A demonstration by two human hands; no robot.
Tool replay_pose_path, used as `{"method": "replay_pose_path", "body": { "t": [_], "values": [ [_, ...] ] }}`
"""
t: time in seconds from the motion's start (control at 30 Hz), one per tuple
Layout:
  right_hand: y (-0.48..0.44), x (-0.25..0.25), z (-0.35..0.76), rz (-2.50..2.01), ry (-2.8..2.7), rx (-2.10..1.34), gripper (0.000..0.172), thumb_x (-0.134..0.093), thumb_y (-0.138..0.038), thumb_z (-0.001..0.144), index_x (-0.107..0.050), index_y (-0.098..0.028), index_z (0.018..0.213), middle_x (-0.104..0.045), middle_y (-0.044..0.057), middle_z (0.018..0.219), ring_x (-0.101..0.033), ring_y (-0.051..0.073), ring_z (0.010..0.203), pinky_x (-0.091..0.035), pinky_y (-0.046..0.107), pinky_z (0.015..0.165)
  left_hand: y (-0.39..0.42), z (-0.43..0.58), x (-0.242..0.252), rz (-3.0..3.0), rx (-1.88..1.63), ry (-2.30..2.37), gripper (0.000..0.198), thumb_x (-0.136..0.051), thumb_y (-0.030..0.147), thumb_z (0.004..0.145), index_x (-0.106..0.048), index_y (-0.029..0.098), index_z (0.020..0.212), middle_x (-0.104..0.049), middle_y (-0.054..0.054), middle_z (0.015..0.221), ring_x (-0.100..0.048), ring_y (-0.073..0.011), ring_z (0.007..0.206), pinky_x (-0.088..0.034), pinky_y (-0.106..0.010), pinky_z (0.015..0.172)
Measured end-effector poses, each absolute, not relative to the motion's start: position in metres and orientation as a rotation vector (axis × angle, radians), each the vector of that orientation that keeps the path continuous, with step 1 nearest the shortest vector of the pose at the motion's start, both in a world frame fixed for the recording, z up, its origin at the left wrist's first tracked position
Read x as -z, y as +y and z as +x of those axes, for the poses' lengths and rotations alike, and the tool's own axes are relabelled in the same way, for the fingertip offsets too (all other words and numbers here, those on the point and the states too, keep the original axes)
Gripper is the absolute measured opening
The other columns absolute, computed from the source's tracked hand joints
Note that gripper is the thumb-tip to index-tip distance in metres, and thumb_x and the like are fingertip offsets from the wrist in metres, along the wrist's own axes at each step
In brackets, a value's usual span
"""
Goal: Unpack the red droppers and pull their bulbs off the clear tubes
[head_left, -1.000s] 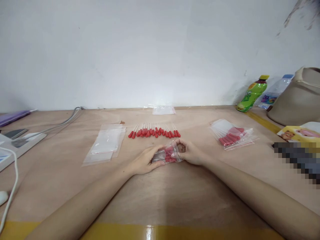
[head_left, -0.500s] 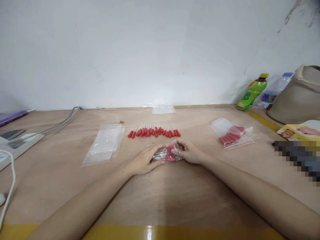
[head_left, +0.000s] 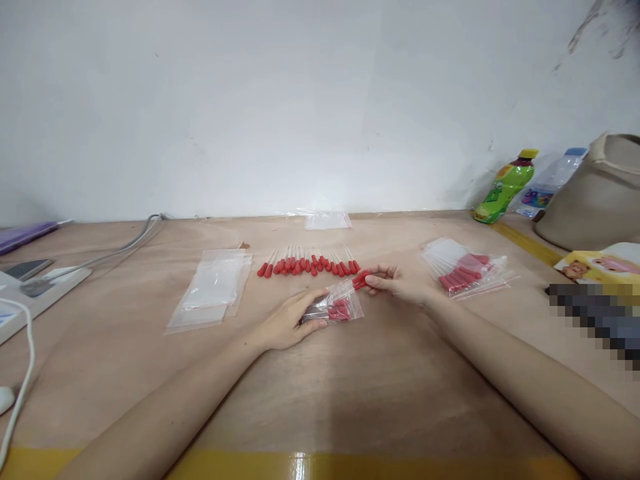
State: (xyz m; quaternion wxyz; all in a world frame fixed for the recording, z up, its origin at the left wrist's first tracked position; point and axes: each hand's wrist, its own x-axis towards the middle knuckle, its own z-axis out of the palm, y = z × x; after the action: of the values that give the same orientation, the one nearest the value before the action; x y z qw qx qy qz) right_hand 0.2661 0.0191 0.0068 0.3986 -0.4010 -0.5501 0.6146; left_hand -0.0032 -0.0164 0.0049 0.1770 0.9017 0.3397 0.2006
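Note:
My left hand (head_left: 287, 320) presses down on a small clear zip bag (head_left: 334, 308) that holds several red-bulbed droppers, at the middle of the wooden table (head_left: 320, 400). Its fingers lie over the bag's left end. My right hand (head_left: 395, 281) is just right of the bag's mouth, pinched shut on a red-bulbed dropper (head_left: 361, 279) whose bulb end shows beside the bag. Behind the bag lies a row of loose droppers (head_left: 309, 264) with red bulbs toward me.
A stack of empty clear zip bags (head_left: 213, 287) lies to the left. Filled bags (head_left: 463, 270) lie to the right. Further right are a green bottle (head_left: 505, 187), a water bottle (head_left: 550, 181), a beige bag (head_left: 597, 197). Cables and a power strip (head_left: 40, 283) sit far left.
My right hand has left the bag's mouth and moved right and back, and now pinches a dropper. My left hand stays on the bag.

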Motion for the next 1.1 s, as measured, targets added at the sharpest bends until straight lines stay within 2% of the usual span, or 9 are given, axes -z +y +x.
{"method": "replay_pose_path", "body": {
  "t": [0.07, 0.23, 0.33, 0.43, 0.6, 0.73, 0.9, 1.0, 1.1],
  "values": [
    [0.025, -0.023, 0.287, -1.091, -1.451, -1.433, 0.030, -0.072, -0.032, 0.063, -0.065, -0.016, 0.086, -0.067, 0.003, 0.079, -0.059, 0.008, 0.064, -0.049, 0.022, 0.065, -0.016, -0.004, -0.003, 2.551, -0.569, 0.964, 0.050, -0.049, 0.038, 0.085, -0.034, 0.020, 0.128, -0.051, -0.010, 0.121, -0.050, -0.0205, 0.108, -0.042, -0.038, 0.091],
    [0.033, -0.051, 0.321, -1.039, -1.450, -0.870, 0.021, -0.065, -0.031, 0.071, -0.064, -0.021, 0.089, -0.068, 0.004, 0.091, -0.063, 0.015, 0.084, -0.051, 0.030, 0.075, -0.014, -0.005, -0.001, 2.573, -0.598, 0.927, 0.051, -0.050, 0.039, 0.083, -0.037, 0.019, 0.128, -0.049, -0.010, 0.124, -0.047, -0.0218, 0.112, -0.040, -0.040, 0.095],
    [0.038, -0.042, 0.301, -1.009, -1.559, -0.420, 0.017, -0.060, -0.028, 0.075, -0.064, -0.021, 0.091, -0.068, 0.004, 0.089, -0.063, 0.018, 0.084, -0.050, 0.036, 0.080, -0.014, -0.005, -0.001, 2.576, -0.604, 0.920, 0.050, -0.051, 0.039, 0.083, -0.039, 0.021, 0.128, -0.048, -0.009, 0.126, -0.045, -0.0219, 0.116, -0.037, -0.040, 0.098],
    [0.048, -0.023, 0.268, -0.927, -1.896, -0.012, 0.018, -0.053, -0.023, 0.080, -0.064, -0.020, 0.094, -0.067, 0.007, 0.095, -0.062, 0.019, 0.088, -0.048, 0.036, 0.083, -0.013, -0.004, -0.002, 2.568, -0.605, 0.921, 0.050, -0.052, 0.039, 0.082, -0.041, 0.021, 0.127, -0.049, -0.009, 0.126, -0.045, -0.0217, 0.116, -0.037, -0.039, 0.099],
    [0.065, -0.002, 0.235, -0.922, -2.294, 0.302, 0.026, -0.043, -0.010, 0.084, -0.062, -0.015, 0.101, -0.065, 0.011, 0.101, -0.059, 0.019, 0.090, -0.047, 0.031, 0.078, -0.013, -0.004, -0.001, 2.557, -0.617, 0.906, 0.048, -0.053, 0.038, 0.082, -0.042, 0.021, 0.126, -0.050, -0.008, 0.126, -0.045, -0.0211, 0.117, -0.037, -0.039, 0.099],
    [0.070, 0.001, 0.230, -1.028, -2.429, 0.373, 0.026, -0.043, -0.009, 0.084, -0.062, -0.015, 0.101, -0.065, 0.010, 0.100, -0.058, 0.018, 0.088, -0.043, 0.029, 0.077, -0.012, -0.005, -0.001, 2.552, -0.606, 0.918, 0.048, -0.053, 0.039, 0.082, -0.043, 0.021, 0.125, -0.049, -0.008, 0.126, -0.044, -0.0206, 0.117, -0.037, -0.038, 0.099],
    [0.056, -0.006, 0.233, -1.078, -2.380, 0.359, 0.021, -0.046, -0.021, 0.086, -0.064, -0.018, 0.096, -0.066, 0.008, 0.094, -0.057, 0.020, 0.086, -0.036, 0.034, 0.077, -0.012, -0.005, -0.001, 2.552, -0.588, 0.929, 0.048, -0.052, 0.039, 0.082, -0.042, 0.021, 0.125, -0.049, -0.007, 0.127, -0.043, -0.0200, 0.118, -0.036, -0.038, 0.100],
    [0.039, -0.010, 0.241, -1.101, -2.176, 0.188, 0.019, -0.046, -0.025, 0.086, -0.063, -0.016, 0.091, -0.064, 0.008, 0.088, -0.056, 0.017, 0.082, -0.037, 0.031, 0.074, -0.012, -0.004, -0.003, 2.539, -0.581, 0.927, 0.049, -0.052, 0.040, 0.082, -0.042, 0.021, 0.125, -0.049, -0.007, 0.127, -0.044, -0.0204, 0.118, -0.036, -0.038, 0.100],
    [0.023, -0.005, 0.250, -1.191, -2.011, -0.195, 0.014, -0.051, -0.026, 0.080, -0.060, -0.015, 0.080, -0.060, 0.003, 0.071, -0.053, 0.013, 0.063, -0.038, 0.024, 0.058, -0.013, -0.005, -0.007, 2.513, -0.562, 0.938, 0.051, -0.054, 0.041, 0.081, -0.042, 0.021, 0.126, -0.049, -0.007, 0.127, -0.045, -0.0207, 0.117, -0.036, -0.037, 0.099]
  ]
}}
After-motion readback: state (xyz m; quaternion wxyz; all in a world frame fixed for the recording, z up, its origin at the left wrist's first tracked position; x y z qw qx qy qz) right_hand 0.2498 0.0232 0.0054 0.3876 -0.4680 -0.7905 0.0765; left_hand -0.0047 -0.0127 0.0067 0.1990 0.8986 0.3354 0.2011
